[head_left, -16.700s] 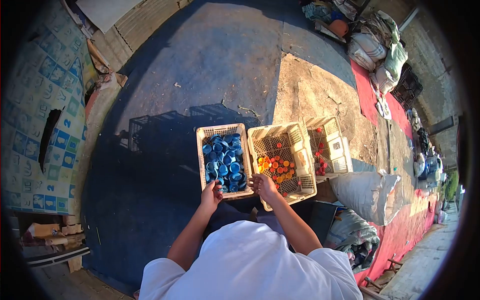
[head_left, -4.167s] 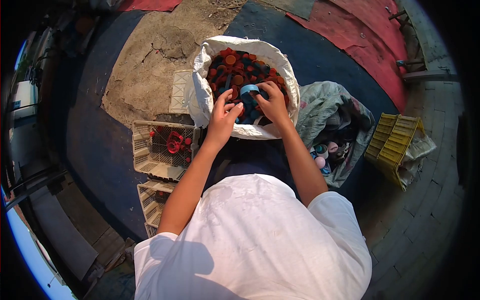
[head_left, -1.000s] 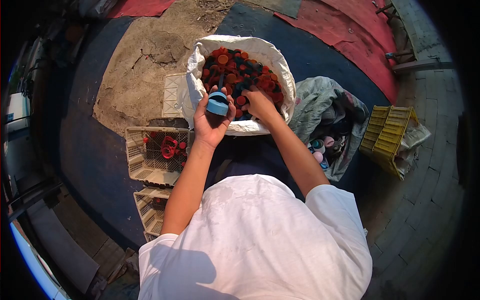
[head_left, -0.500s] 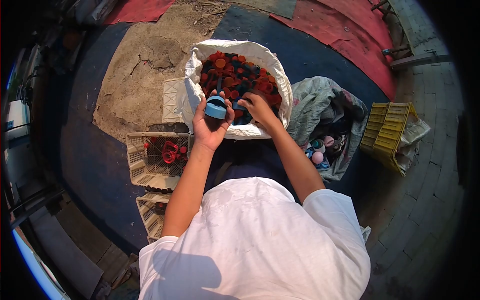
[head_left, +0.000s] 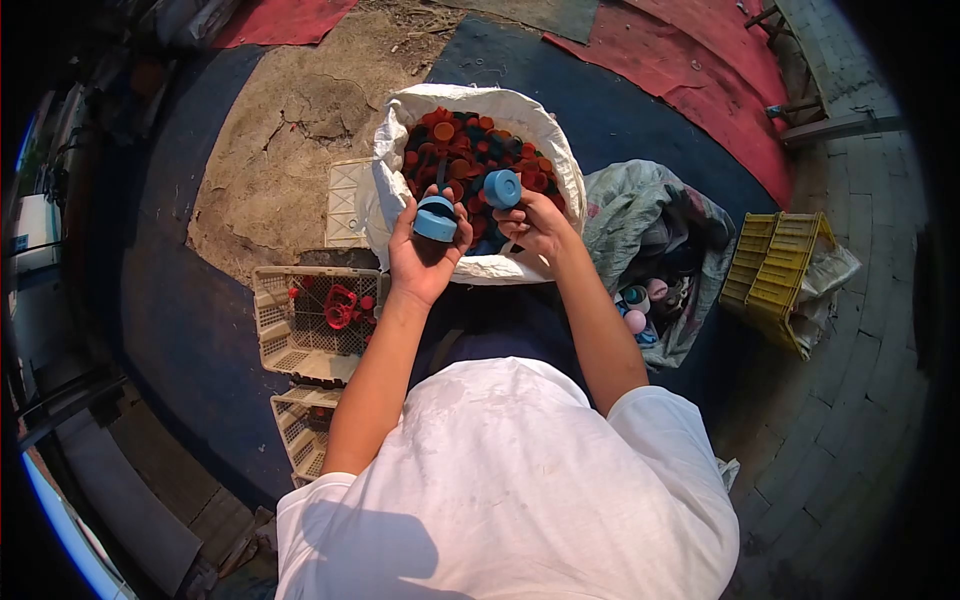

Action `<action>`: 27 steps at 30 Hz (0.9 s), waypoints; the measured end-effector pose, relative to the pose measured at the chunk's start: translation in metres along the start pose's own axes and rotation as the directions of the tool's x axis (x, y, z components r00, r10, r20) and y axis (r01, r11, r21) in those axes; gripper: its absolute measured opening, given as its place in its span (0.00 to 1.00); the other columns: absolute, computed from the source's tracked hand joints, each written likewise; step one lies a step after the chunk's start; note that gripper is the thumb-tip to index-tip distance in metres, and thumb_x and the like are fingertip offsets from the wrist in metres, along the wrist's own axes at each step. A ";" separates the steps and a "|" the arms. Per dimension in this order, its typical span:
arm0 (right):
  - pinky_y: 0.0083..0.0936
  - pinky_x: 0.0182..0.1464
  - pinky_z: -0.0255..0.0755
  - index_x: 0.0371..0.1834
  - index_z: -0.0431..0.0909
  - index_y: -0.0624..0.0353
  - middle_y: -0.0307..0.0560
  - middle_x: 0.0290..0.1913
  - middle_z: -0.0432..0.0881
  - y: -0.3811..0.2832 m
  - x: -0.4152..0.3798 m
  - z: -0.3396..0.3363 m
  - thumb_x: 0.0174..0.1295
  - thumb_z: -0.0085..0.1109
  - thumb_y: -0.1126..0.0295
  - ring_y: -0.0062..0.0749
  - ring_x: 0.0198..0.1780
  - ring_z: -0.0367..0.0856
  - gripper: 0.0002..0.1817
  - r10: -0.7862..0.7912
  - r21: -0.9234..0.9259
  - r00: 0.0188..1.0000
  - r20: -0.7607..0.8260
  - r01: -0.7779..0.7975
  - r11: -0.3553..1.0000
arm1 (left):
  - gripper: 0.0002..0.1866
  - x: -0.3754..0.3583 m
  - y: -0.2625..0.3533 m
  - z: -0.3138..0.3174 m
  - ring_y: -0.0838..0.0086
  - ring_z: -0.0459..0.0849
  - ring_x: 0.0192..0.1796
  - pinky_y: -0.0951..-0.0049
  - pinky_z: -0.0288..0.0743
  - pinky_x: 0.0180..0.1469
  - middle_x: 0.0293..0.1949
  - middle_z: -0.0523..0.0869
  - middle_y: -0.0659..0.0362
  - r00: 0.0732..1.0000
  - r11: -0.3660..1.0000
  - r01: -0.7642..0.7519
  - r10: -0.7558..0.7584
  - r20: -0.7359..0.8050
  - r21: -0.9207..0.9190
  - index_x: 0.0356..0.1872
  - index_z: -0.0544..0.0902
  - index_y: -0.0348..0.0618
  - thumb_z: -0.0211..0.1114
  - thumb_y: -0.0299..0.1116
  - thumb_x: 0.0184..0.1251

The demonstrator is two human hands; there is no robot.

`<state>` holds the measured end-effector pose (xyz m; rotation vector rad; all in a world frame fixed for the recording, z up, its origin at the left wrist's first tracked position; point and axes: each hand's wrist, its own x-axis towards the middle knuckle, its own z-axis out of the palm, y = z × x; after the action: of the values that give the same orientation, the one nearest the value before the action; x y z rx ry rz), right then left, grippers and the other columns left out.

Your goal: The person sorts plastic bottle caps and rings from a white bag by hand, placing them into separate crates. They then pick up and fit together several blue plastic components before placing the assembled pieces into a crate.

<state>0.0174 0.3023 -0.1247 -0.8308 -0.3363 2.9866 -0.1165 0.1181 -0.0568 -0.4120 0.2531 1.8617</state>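
A white woven sack (head_left: 392,170) stands open in front of me, holding many red, orange and dark caps (head_left: 475,150). Over its near left side, my left hand (head_left: 425,262) is palm up with its fingers round blue caps (head_left: 435,220), one resting on another. My right hand (head_left: 537,225) holds another blue cap (head_left: 502,189) between thumb and fingers above the sack's right half. Its round face with an inner ring is turned up. The two hands are a short distance apart.
Beige crates (head_left: 305,355) with red pieces stand at the left. To the right are a grey-green sack (head_left: 615,205) with mixed items and a yellow crate (head_left: 765,260) with clear plastic. A white lattice panel (head_left: 345,205) lies left of the white sack.
My right hand has lifted a blue cap up from the caps in the sack and turned it into view. My left hand has barely moved.
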 end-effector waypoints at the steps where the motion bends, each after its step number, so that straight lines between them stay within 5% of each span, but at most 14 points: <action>1: 0.15 0.23 0.55 0.37 0.74 0.54 0.31 0.24 0.67 -0.002 0.000 0.000 0.83 0.46 0.49 0.14 0.21 0.61 0.22 0.023 -0.005 0.998 0.060 -0.022 1.000 | 0.19 0.000 0.000 0.000 0.61 0.83 0.59 0.56 0.80 0.63 0.59 0.84 0.53 1.000 1.000 -0.003 0.003 -0.007 0.010 0.60 0.81 0.44 0.67 0.42 0.75; 4: 0.15 0.22 0.54 0.40 0.75 0.56 0.32 0.22 0.69 0.001 -0.014 0.025 0.84 0.44 0.53 0.14 0.19 0.63 0.20 -0.092 0.000 0.990 0.103 0.093 0.996 | 0.18 0.001 -0.005 0.002 0.59 0.83 0.62 0.53 0.80 0.64 0.59 0.84 0.53 0.996 0.994 -0.080 0.082 -0.023 0.078 0.60 0.82 0.47 0.66 0.42 0.76; 8: 0.15 0.23 0.58 0.44 0.78 0.58 0.35 0.25 0.76 0.008 -0.030 0.067 0.83 0.48 0.50 0.15 0.20 0.68 0.22 -0.204 -0.341 0.979 0.021 0.199 0.919 | 0.16 0.003 -0.009 -0.002 0.59 0.83 0.65 0.48 0.81 0.65 0.61 0.85 0.54 0.988 0.981 -0.150 0.151 -0.004 0.125 0.60 0.83 0.53 0.63 0.45 0.78; 14: 0.16 0.23 0.59 0.48 0.81 0.57 0.31 0.27 0.77 0.035 -0.035 0.107 0.82 0.50 0.49 0.14 0.20 0.66 0.21 -0.277 -0.381 0.961 -0.015 0.251 0.890 | 0.17 0.009 -0.010 -0.005 0.60 0.84 0.64 0.49 0.81 0.64 0.61 0.86 0.55 0.990 0.988 -0.138 0.139 -0.019 0.068 0.60 0.83 0.54 0.62 0.47 0.79; 17: 0.16 0.22 0.58 0.48 0.81 0.59 0.31 0.26 0.75 0.036 -0.036 0.109 0.82 0.49 0.49 0.13 0.20 0.64 0.22 -0.290 -0.287 0.956 -0.043 0.267 0.920 | 0.17 0.008 -0.012 -0.003 0.60 0.85 0.63 0.49 0.80 0.64 0.59 0.87 0.56 0.991 0.988 -0.135 0.135 0.011 0.069 0.59 0.83 0.53 0.62 0.47 0.78; 20: 0.14 0.21 0.57 0.46 0.80 0.60 0.33 0.26 0.74 0.023 -0.042 0.099 0.83 0.47 0.52 0.12 0.19 0.64 0.22 -0.203 -0.092 0.972 0.116 0.214 0.973 | 0.15 0.010 -0.016 -0.004 0.59 0.85 0.60 0.49 0.80 0.64 0.57 0.86 0.56 0.974 0.965 -0.211 0.221 -0.053 0.155 0.58 0.82 0.51 0.66 0.41 0.76; 23: 0.14 0.21 0.59 0.44 0.78 0.61 0.36 0.28 0.75 0.009 -0.034 0.061 0.83 0.45 0.55 0.13 0.19 0.65 0.20 -0.106 0.113 0.978 0.179 0.086 0.990 | 0.15 0.010 -0.018 0.005 0.59 0.84 0.59 0.50 0.80 0.63 0.55 0.85 0.56 0.971 0.979 -0.202 0.202 -0.130 0.015 0.57 0.82 0.49 0.70 0.34 0.72; 24: 0.15 0.21 0.61 0.46 0.76 0.59 0.35 0.31 0.75 0.005 -0.037 0.065 0.80 0.50 0.64 0.15 0.21 0.67 0.10 -0.132 0.257 0.931 0.340 0.043 0.965 | 0.15 0.010 -0.018 0.006 0.59 0.84 0.59 0.50 0.80 0.63 0.55 0.85 0.55 0.972 0.980 -0.198 0.198 -0.128 0.009 0.56 0.81 0.49 0.70 0.33 0.71; 27: 0.14 0.22 0.63 0.49 0.76 0.59 0.36 0.34 0.76 -0.002 -0.049 0.078 0.79 0.51 0.62 0.16 0.24 0.70 0.11 -0.321 -0.172 0.944 -0.076 0.304 0.937 | 0.16 0.008 -0.017 0.008 0.59 0.83 0.59 0.51 0.80 0.62 0.55 0.84 0.55 0.974 0.981 -0.196 0.196 -0.117 0.005 0.56 0.81 0.48 0.71 0.31 0.70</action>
<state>0.0195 0.2851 -0.0343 -0.8481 -0.6436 2.6374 -0.1041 0.1338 -0.0523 -0.5177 0.3783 2.0347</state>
